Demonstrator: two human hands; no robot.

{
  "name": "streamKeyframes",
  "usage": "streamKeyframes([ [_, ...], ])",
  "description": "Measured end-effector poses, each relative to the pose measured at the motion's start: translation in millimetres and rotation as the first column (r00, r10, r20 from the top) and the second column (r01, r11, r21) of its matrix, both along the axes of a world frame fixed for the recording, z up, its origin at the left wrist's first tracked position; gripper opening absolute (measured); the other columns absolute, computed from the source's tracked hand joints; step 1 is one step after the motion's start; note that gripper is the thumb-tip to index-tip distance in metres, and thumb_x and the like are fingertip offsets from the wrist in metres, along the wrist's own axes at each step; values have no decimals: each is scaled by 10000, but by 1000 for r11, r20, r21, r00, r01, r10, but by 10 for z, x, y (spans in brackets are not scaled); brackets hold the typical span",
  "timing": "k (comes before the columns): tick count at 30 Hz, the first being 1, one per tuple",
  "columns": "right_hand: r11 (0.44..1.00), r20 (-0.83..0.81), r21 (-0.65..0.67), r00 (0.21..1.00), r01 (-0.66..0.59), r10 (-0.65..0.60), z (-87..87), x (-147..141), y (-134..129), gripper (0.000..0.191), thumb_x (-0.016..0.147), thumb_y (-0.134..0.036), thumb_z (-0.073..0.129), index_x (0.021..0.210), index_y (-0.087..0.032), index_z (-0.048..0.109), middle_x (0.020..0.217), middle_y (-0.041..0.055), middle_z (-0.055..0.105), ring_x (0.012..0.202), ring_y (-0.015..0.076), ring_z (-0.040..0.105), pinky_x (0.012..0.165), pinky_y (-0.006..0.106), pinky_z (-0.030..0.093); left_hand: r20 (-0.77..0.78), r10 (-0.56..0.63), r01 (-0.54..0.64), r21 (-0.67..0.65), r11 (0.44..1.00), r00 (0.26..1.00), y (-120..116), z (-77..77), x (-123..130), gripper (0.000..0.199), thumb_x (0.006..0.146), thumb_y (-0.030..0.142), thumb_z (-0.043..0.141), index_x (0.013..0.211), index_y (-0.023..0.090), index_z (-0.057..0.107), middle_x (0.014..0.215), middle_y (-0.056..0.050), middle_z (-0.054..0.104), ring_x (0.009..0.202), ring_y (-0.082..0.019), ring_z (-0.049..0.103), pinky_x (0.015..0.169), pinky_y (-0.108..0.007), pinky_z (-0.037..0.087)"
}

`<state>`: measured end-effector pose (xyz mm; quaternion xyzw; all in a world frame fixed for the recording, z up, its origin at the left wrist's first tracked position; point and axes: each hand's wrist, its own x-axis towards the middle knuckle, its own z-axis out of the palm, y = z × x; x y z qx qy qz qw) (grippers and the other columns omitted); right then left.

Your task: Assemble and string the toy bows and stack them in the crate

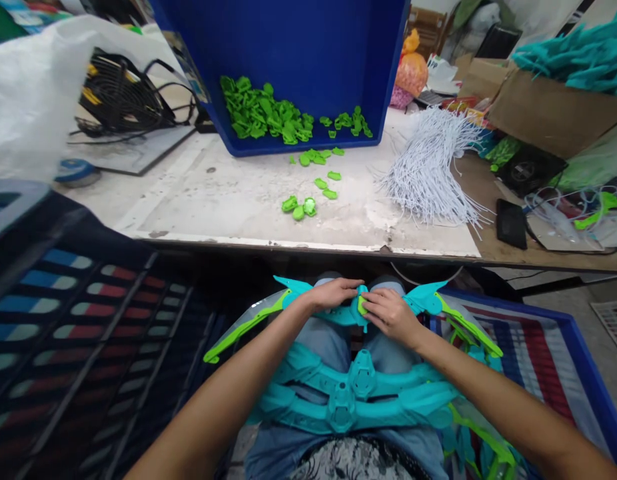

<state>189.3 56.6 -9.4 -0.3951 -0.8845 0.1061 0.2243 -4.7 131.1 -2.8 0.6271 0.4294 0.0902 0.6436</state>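
A teal plastic toy bow with lime-green limb ends lies across my knees. My left hand grips it just left of its centre, fingers laid along the top. From the other side, my right hand closes its fingers at a small green plastic piece on the bow's middle. Part of that piece is hidden by the fingers, so I cannot tell if it is fixed on. Closer to my body, more teal bow bodies rest on my lap, below both hands.
A blue bin lies on its side on the worktable, holding many green pieces; several more are scattered before it. White ties and a black phone lie rightward. Crates flank me; the right blue crate contains bow parts.
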Motion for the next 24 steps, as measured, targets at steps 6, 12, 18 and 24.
streamKeyframes([
  [6,971,-107,-201,982,130,-153,26,-67,-8,178,815,-186,654,987,-233,640,1055,75,678,1017,242,571,870,422,486,19,2,-2,23,1000,1000,-24,-60,39,528,725,393,665,1182,133,619,895,-16,699,871,-192,605,693,-212,437],
  [12,668,3,-664,894,336,-447,48,-127,163,603,614,-220,792,1148,-232,513,929,8,616,829,179,617,689,286,496,17,116,-112,-159,981,993,-16,-96,98,422,654,269,708,1051,145,631,686,40,594,660,-122,543,589,-201,420],
  [18,585,76,-731,893,353,-443,35,-170,257,684,569,-222,814,1168,-251,484,783,-58,581,686,133,580,576,222,417,-36,164,-168,-175,970,986,-22,-35,112,378,627,221,727,984,157,622,640,52,583,617,-115,542,568,-206,428],
  [24,648,226,-640,907,413,-356,207,-238,192,690,618,-256,794,1231,-205,481,917,25,665,781,185,631,612,241,417,-64,137,-143,-104,984,989,-34,-15,94,309,649,181,697,946,144,620,586,61,549,552,-107,520,535,-211,433],
])
